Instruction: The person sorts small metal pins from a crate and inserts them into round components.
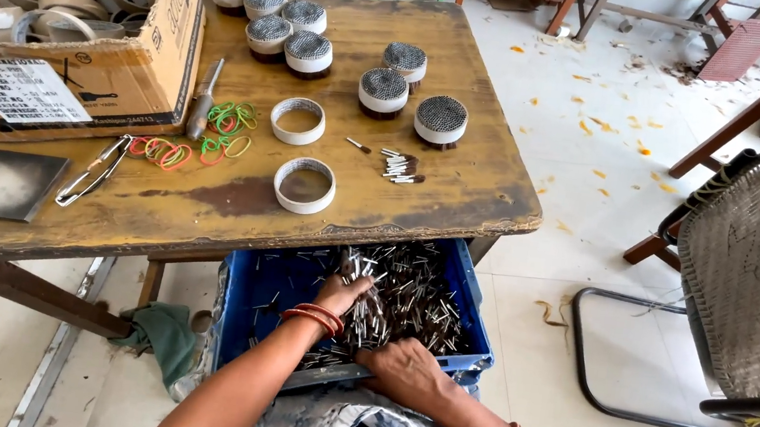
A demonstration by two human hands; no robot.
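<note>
Below table (456, 215) edge, at 6 o'clock: blue crate (276, 288) of metal pins (408, 298). Left hand (342, 293) closed on pin bunch; right hand (405, 371) flat on pile. Eight filled rings (440, 119) done at 12 o'clock; two empty rings (304, 185) remain.

Left hand (344, 292) fingertips were buried in the small metal pins (409, 293), grip couldn't be told. Right hand (405, 371) palm-down, fingers hidden under it. Blue crate (478, 291) far side was tucked under the table (209, 208) front edge. Cardboard box (80, 84) at left back corner cut off by frame. Pin details too small.
</note>
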